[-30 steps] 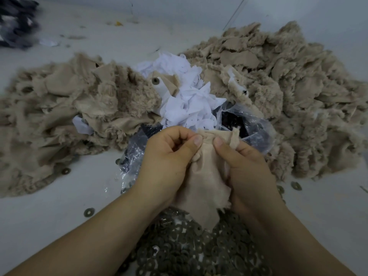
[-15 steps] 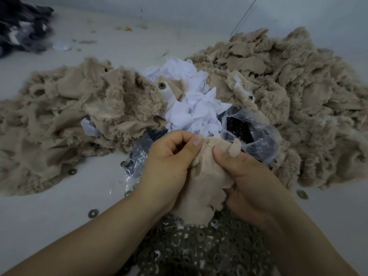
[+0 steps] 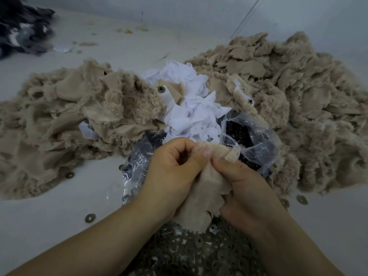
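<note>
Left hand (image 3: 175, 176), right hand (image 3: 245, 188) pinch beige fabric piece (image 3: 201, 196) — its fur side hidden, fingertips blurred.

Pale grey surface (image 3: 45, 222), plain wall (image 3: 199, 10) behind, thin dark line (image 3: 247, 15), perhaps a cord; dim light.

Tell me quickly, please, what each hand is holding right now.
Left hand: closed, pinching the top edge of the beige fabric piece.
Right hand: closed, gripping the same beige fabric piece.
</note>
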A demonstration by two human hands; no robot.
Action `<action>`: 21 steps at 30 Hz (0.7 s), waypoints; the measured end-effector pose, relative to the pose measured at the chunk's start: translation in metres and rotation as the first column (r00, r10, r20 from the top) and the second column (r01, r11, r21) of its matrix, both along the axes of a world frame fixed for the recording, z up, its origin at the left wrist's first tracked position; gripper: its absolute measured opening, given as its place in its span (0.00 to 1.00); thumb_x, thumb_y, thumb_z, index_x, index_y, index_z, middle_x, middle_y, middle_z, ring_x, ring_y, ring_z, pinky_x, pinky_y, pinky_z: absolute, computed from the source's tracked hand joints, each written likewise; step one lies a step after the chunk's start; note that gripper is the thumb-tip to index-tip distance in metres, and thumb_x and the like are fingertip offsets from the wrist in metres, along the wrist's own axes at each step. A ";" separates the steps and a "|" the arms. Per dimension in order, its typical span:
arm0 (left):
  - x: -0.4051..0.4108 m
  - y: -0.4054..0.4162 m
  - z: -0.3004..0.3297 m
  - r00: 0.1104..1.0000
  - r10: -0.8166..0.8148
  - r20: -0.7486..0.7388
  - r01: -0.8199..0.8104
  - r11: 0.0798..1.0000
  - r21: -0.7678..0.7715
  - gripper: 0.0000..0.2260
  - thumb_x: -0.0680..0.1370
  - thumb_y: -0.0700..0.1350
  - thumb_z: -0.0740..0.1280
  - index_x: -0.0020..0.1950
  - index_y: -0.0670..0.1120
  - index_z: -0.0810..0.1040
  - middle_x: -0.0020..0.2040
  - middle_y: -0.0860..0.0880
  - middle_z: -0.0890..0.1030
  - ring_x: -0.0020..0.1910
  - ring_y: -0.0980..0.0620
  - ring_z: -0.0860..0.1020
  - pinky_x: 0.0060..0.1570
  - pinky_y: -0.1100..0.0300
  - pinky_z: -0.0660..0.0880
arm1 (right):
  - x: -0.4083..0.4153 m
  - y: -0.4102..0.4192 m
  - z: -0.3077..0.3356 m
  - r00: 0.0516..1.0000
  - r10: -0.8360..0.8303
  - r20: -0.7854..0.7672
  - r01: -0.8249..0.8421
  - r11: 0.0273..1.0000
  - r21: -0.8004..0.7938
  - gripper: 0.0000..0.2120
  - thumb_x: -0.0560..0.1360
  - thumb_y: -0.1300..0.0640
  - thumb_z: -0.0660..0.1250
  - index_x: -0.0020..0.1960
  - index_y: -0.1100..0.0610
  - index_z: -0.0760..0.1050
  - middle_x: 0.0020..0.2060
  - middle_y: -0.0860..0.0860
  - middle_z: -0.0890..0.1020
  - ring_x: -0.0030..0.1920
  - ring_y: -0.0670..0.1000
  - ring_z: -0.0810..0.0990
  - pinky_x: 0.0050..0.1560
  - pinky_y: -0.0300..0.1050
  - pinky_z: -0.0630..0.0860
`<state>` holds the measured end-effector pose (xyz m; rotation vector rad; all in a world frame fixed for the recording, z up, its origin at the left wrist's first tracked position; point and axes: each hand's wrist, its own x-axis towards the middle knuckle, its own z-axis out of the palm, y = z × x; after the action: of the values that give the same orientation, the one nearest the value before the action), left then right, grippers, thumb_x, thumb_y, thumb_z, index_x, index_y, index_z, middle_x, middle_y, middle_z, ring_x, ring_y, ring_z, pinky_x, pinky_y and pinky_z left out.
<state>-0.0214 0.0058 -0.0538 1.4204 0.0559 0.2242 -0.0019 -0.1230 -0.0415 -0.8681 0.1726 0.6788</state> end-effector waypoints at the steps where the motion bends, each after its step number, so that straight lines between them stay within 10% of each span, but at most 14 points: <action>1: 0.000 0.000 0.000 1.000 0.000 -0.006 -0.001 1.000 -0.006 0.08 0.71 0.47 0.72 0.35 0.46 0.78 0.33 0.42 0.76 0.33 0.47 0.73 0.35 0.52 0.72 | 0.000 0.000 0.000 1.000 -0.007 -0.004 0.007 1.000 -0.001 0.20 0.74 0.56 0.66 0.63 0.64 0.79 0.58 0.63 0.83 0.59 0.59 0.83 0.54 0.50 0.82; 14: 0.004 0.000 0.004 0.982 -0.164 -0.097 0.127 0.942 -0.311 0.04 0.63 0.42 0.75 0.30 0.45 0.81 0.28 0.48 0.79 0.30 0.54 0.78 0.33 0.63 0.77 | 0.007 -0.012 -0.001 0.998 0.047 0.052 -0.045 0.998 -0.039 0.21 0.72 0.58 0.65 0.61 0.68 0.78 0.52 0.64 0.84 0.49 0.58 0.84 0.54 0.51 0.81; 21: 0.008 -0.003 0.007 0.981 -0.132 -0.140 0.074 0.930 -0.359 0.05 0.60 0.43 0.74 0.29 0.44 0.80 0.28 0.47 0.79 0.30 0.53 0.77 0.33 0.63 0.77 | 0.008 -0.012 -0.009 0.999 0.012 0.039 -0.014 0.999 0.046 0.22 0.72 0.59 0.66 0.64 0.64 0.78 0.60 0.63 0.82 0.61 0.60 0.81 0.61 0.54 0.78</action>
<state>-0.0136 0.0023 -0.0467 1.0756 0.1475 0.0072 0.0062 -0.1346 -0.0503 -0.8374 0.1163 0.6751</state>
